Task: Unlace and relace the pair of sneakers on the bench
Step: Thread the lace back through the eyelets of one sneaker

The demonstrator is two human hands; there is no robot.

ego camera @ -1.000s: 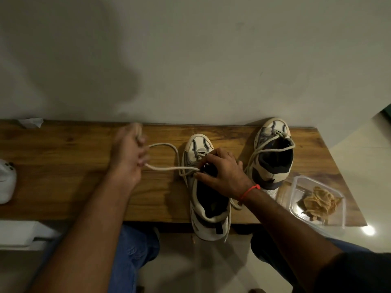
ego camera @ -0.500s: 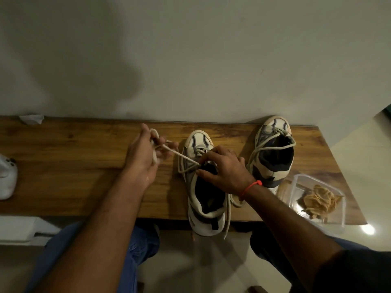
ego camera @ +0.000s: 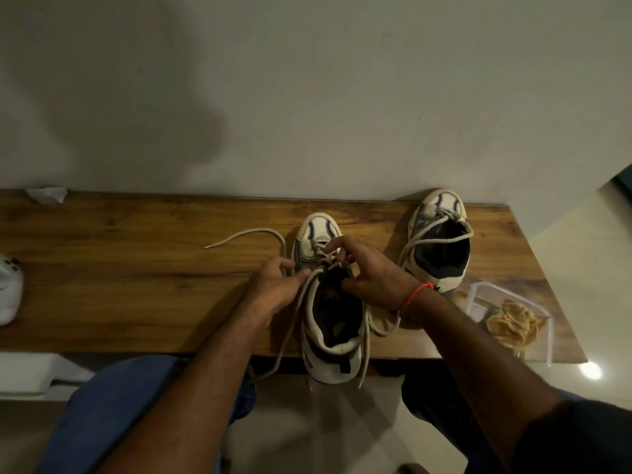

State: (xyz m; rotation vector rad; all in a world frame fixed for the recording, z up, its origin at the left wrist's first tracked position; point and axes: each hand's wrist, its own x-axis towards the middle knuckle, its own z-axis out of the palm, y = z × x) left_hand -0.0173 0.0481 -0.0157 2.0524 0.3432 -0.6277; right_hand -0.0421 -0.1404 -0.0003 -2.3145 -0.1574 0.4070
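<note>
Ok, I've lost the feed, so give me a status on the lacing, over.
Left hand pinching lace at near sneaker. Right hand working its front eyelets. Far sneaker untouched, loosely laced. Nothing in the way.

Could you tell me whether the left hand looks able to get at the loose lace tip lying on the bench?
Probably yes: the lace tip lies on bare bench beyond the left hand, with nothing between them.
</note>
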